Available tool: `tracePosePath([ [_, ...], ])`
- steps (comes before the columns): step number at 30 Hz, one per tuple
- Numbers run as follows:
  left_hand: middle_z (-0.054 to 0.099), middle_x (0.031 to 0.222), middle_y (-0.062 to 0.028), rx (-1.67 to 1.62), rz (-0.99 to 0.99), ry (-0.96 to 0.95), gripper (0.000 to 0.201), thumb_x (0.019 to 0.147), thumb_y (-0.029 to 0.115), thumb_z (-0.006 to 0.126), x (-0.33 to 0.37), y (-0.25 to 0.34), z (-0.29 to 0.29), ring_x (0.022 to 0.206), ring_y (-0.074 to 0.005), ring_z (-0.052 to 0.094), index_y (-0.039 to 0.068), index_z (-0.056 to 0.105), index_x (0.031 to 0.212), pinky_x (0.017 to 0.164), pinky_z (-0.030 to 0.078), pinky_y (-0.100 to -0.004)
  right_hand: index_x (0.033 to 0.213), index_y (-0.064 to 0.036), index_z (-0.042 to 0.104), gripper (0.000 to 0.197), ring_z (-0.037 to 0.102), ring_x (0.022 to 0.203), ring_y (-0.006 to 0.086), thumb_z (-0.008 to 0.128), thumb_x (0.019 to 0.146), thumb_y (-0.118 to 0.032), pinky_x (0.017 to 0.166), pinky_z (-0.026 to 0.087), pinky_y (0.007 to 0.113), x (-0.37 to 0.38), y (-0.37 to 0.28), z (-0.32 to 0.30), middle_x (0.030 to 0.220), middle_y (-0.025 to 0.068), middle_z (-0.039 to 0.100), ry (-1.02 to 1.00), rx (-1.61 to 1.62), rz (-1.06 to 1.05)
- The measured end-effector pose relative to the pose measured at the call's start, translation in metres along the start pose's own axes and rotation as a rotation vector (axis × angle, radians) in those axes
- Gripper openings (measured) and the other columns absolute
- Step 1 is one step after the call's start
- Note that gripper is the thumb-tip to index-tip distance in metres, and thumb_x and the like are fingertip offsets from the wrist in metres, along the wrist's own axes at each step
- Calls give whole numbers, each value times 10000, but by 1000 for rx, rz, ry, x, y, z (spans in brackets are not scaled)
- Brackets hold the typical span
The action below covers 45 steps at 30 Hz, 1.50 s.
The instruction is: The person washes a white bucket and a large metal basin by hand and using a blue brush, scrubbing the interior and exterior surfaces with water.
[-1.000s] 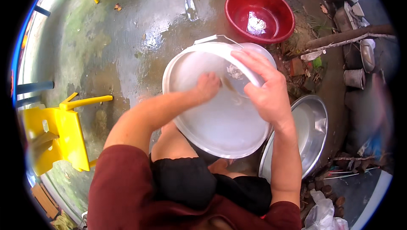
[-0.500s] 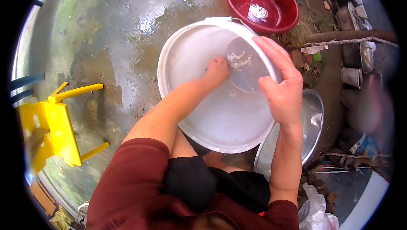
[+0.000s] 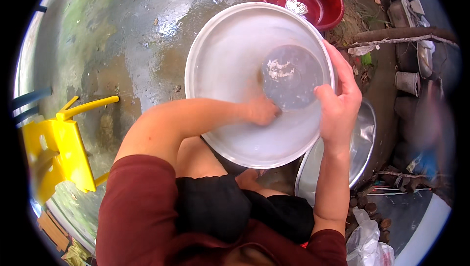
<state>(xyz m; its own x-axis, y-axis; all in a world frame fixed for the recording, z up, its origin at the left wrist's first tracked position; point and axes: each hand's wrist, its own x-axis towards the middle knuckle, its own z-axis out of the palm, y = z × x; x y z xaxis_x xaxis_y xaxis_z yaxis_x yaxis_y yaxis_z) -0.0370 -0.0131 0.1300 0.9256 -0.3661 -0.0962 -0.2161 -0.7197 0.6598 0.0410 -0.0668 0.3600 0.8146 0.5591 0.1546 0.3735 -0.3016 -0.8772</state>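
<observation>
A large white plastic bucket point(image 3: 223, 55) tilts its open mouth toward me above my legs. Its round greyish bottom point(image 3: 298, 87) has pale flaky patches on it. My left hand point(image 3: 264, 110) reaches inside, against the inner wall beside that bottom. Its fingers are curled and partly blurred; whatever they may hold is hidden. At the right side of the rim, my right hand point(image 3: 340, 104) grips the bucket, thumb inside and fingers around the outside.
Beyond the bucket stands a red basin point(image 3: 330, 1). A shiny metal basin point(image 3: 364, 133) sits to the right, partly behind my right forearm. A yellow plastic chair point(image 3: 73, 148) lies left on the wet concrete floor point(image 3: 142, 65). Branches, pots and a plastic bag point(image 3: 364, 239) line the right.
My left hand has swept along the inner wall toward me and slightly right. The bucket has shifted, its far rim now farther up, and the handle piece seen there is out of sight.
</observation>
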Motion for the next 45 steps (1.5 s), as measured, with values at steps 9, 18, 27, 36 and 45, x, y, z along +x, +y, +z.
tracePosePath([
  [9,615,998,-102,900,-183,-208,311,765,217,563,36,-74,-8,885,-252,563,119,643,1049,741,437,-469,1200,-11,570,572,474,1190,283,451,642,32,1009,341,340,-21,-4,-5,1252,201,499,-3,-95,-68],
  [18,599,1113,-78,-179,-174,-153,277,828,219,560,36,-23,41,1163,-249,480,162,648,1084,894,423,-456,1199,-14,575,591,460,1211,295,441,627,54,1015,333,348,-25,-6,-1,1270,218,488,-13,-47,-90],
  [27,635,1035,-89,19,-332,-102,268,793,279,591,37,-22,25,1079,-283,536,121,693,984,920,363,-534,1227,53,524,599,434,1235,246,426,636,56,1054,283,343,-24,-9,1,1287,170,491,-65,-97,-93],
  [36,625,1116,-71,445,-335,-92,271,777,181,566,41,-58,18,1144,-275,509,132,684,1016,990,347,-505,1205,-4,567,595,453,1221,273,446,627,66,1015,332,343,-27,-5,0,1261,205,501,-33,-60,-76],
  [45,657,1040,-48,394,-466,-222,279,792,243,554,58,-34,15,1027,-257,583,148,688,1018,763,495,-452,1203,-34,578,591,469,1206,281,451,631,48,1008,337,337,-24,2,-4,1257,211,503,-17,-25,-83],
])
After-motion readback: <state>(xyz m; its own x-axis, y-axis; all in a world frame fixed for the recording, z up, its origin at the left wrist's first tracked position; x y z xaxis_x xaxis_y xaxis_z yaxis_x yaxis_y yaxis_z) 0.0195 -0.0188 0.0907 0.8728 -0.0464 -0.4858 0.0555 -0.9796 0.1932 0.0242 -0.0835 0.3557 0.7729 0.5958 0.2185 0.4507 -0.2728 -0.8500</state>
